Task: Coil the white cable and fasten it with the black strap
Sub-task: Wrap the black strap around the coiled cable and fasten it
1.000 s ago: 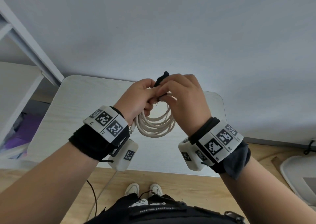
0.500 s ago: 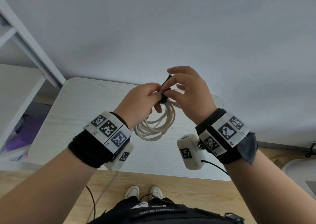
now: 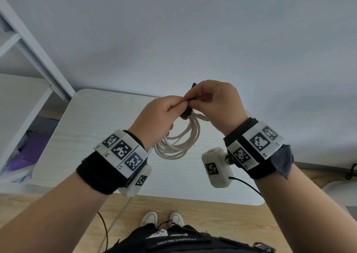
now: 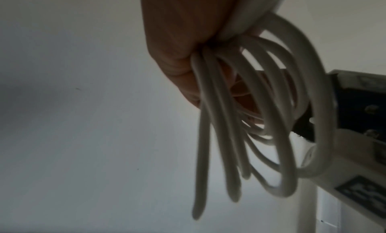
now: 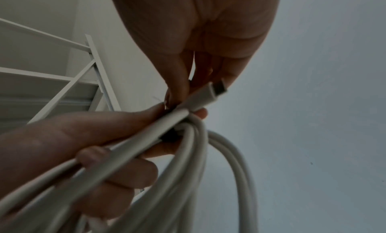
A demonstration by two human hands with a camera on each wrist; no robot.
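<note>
The white cable (image 3: 179, 142) hangs in several loops above the table, bunched at its top in my left hand (image 3: 160, 115). That hand's fingers curl round the bundle (image 4: 240, 104). A black strap (image 3: 188, 111) wraps the top of the coil, and its free end (image 3: 193, 85) sticks up behind my right hand (image 3: 214, 102), which pinches it between thumb and fingertips. In the right wrist view the strap (image 5: 170, 135) shows as a dark patch under the cable (image 5: 188, 162), and a white connector (image 5: 211, 92) pokes out beside my right fingers.
A pale wooden table (image 3: 87, 136) lies below the hands, against a plain white wall. A white shelf frame (image 3: 29, 46) stands at the left. My shoes (image 3: 162, 219) and the wooden floor show under the table's near edge.
My right hand has turned and moved slightly right, drawing the strap end round the top of the coil. The left hand keeps its grip on the bundle.
</note>
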